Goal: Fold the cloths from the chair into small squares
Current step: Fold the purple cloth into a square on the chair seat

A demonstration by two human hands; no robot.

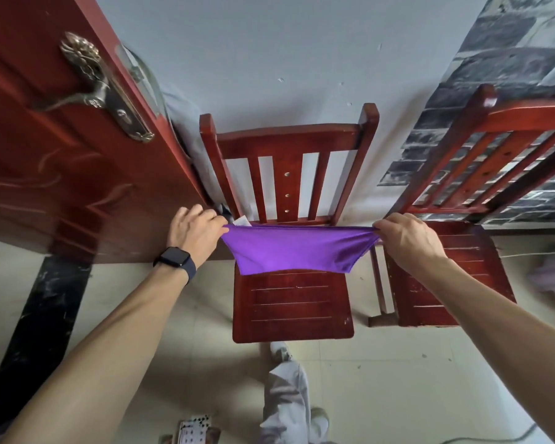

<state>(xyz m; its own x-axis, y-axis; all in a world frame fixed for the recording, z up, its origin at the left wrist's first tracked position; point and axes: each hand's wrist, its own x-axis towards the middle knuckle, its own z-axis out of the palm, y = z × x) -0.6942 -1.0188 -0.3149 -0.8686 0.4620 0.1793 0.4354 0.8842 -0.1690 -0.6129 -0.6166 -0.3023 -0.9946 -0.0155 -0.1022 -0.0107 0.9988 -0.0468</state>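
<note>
Cloth (297, 249): purple, stretched above chair (292, 302) seat
Left hand (195, 232): pinching its left corner
Right hand (406, 237): pinching its right corner

Two chairs (290, 302) (442, 283), one purple cloth (295, 251), two hands (194, 232) (404, 238).

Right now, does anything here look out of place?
Playing cards lie fanned out down by the person's feet, an odd spot. The purple cloth, pinched by the left hand and right hand over the chair, looks fine.
</note>
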